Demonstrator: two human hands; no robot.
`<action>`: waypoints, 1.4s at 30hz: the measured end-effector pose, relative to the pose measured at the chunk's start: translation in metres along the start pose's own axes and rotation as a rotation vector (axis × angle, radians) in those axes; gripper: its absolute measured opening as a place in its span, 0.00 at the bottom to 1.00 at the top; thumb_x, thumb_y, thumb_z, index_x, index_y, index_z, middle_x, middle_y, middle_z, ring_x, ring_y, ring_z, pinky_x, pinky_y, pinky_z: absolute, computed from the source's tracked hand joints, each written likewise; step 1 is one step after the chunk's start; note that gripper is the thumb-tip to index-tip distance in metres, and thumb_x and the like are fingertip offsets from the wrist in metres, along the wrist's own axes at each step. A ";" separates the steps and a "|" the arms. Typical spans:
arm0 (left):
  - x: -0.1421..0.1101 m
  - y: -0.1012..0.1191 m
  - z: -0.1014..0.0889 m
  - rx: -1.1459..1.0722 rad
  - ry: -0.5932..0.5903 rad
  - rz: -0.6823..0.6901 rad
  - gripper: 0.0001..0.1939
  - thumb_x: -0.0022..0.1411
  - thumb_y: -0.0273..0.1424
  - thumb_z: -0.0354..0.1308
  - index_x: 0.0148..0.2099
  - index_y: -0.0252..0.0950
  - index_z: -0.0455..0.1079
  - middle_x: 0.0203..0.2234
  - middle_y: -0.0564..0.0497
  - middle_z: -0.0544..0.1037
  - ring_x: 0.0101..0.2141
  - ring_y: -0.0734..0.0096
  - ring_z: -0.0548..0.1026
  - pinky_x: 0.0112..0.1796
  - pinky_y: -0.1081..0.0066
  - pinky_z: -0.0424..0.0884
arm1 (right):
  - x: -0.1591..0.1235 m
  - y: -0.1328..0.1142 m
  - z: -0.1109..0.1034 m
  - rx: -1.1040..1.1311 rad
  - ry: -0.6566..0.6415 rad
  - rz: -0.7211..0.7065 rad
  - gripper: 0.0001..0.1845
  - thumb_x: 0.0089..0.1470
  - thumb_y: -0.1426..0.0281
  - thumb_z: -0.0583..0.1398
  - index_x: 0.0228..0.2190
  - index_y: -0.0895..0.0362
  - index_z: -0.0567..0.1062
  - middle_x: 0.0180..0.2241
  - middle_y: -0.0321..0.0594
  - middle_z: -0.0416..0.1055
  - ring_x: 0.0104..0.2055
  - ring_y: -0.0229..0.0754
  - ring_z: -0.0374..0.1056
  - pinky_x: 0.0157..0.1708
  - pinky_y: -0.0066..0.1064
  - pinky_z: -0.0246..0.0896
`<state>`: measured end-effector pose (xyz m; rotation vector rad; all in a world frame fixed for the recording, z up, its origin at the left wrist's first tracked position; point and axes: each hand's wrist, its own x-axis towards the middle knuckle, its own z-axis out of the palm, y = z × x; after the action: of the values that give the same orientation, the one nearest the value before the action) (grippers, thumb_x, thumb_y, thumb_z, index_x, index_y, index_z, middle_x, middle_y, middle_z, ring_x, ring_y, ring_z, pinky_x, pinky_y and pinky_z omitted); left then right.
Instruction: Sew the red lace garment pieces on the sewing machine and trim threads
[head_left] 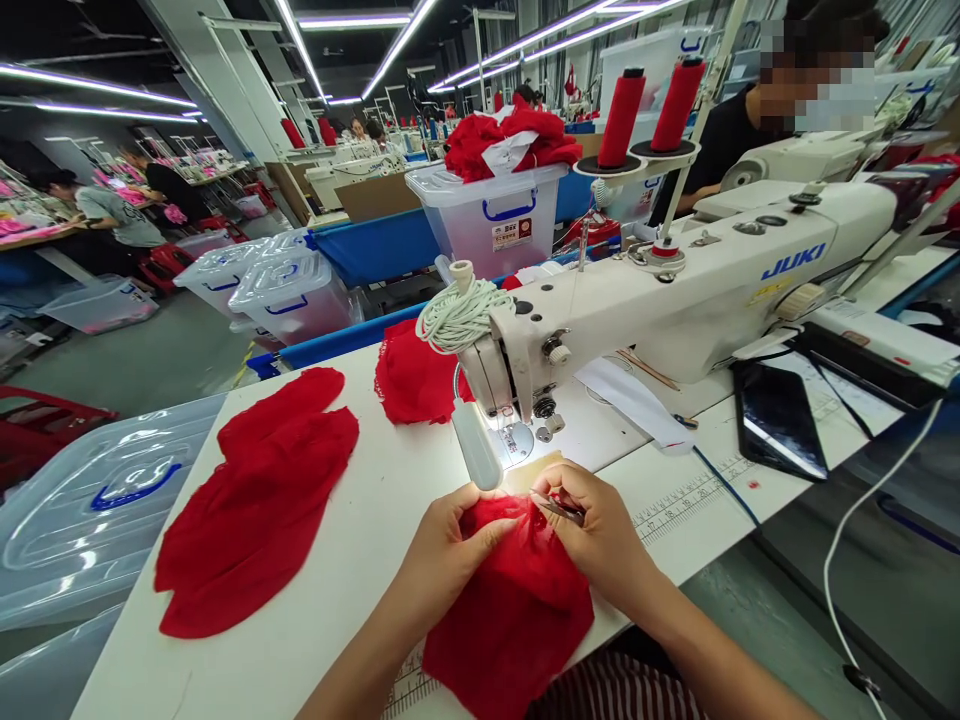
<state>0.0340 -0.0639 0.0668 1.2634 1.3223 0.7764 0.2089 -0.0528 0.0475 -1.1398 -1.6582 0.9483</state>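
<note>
My left hand [448,548] pinches the top edge of a red fabric piece [514,615] that drapes over the table's near edge. My right hand [592,530] is closed on small metal snips [559,508], their tip at the fabric's upper edge. Both hands sit just in front of the needle and presser foot [516,436] of the white Juki sewing machine [675,290]. A stack of red fabric pieces [259,500] lies flat to the left. Another red lace piece [412,380] rests behind the machine head.
A dark tablet [776,418] lies on the table at right. Two red thread cones [651,110] stand on the machine's stand. Clear plastic bins [90,510] sit at left, and one holding red fabric [491,215] stands behind. Other people work at benches beyond.
</note>
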 end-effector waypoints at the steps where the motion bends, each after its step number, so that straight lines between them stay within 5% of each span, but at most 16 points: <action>1: 0.000 -0.001 -0.001 -0.007 0.004 -0.019 0.10 0.52 0.37 0.62 0.31 0.34 0.71 0.21 0.56 0.68 0.24 0.75 0.62 0.26 0.75 0.59 | -0.001 0.001 -0.001 -0.003 0.023 0.008 0.05 0.52 0.74 0.54 0.25 0.55 0.67 0.26 0.34 0.67 0.26 0.36 0.59 0.26 0.26 0.54; 5: 0.001 0.002 -0.002 -0.071 0.000 -0.080 0.13 0.52 0.39 0.61 0.30 0.33 0.69 0.17 0.59 0.63 0.21 0.78 0.59 0.23 0.75 0.58 | -0.002 0.003 -0.004 -0.049 0.058 -0.002 0.04 0.50 0.74 0.54 0.26 0.55 0.67 0.28 0.35 0.68 0.25 0.36 0.59 0.26 0.27 0.54; 11: 0.001 0.006 -0.003 -0.166 -0.003 -0.147 0.13 0.50 0.39 0.64 0.31 0.34 0.70 0.19 0.57 0.69 0.21 0.79 0.63 0.24 0.76 0.61 | -0.003 0.010 -0.003 -0.084 0.083 0.114 0.04 0.51 0.70 0.55 0.25 0.55 0.67 0.25 0.35 0.67 0.24 0.37 0.61 0.23 0.27 0.53; 15: 0.001 0.002 -0.005 -0.194 -0.011 -0.141 0.12 0.51 0.38 0.64 0.32 0.33 0.73 0.20 0.56 0.70 0.22 0.79 0.63 0.25 0.77 0.60 | -0.010 0.011 -0.004 -0.171 0.155 0.096 0.06 0.52 0.68 0.56 0.34 0.55 0.68 0.32 0.39 0.69 0.28 0.39 0.64 0.26 0.28 0.58; 23: 0.000 0.004 -0.003 -0.242 -0.004 -0.131 0.11 0.50 0.37 0.65 0.30 0.34 0.73 0.21 0.55 0.72 0.23 0.78 0.64 0.27 0.77 0.61 | -0.026 -0.004 -0.003 -0.169 -0.164 0.077 0.14 0.62 0.64 0.47 0.26 0.54 0.64 0.21 0.33 0.66 0.22 0.36 0.60 0.23 0.25 0.54; 42: -0.001 0.004 -0.003 -0.280 -0.034 -0.139 0.12 0.50 0.38 0.65 0.32 0.34 0.75 0.22 0.54 0.73 0.24 0.78 0.64 0.26 0.77 0.60 | -0.025 -0.003 0.001 -0.085 -0.178 0.116 0.14 0.62 0.63 0.48 0.26 0.54 0.63 0.22 0.32 0.64 0.23 0.35 0.58 0.23 0.25 0.52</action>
<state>0.0315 -0.0630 0.0713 0.9498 1.2125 0.8066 0.2118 -0.0775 0.0444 -1.2498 -1.8053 1.0881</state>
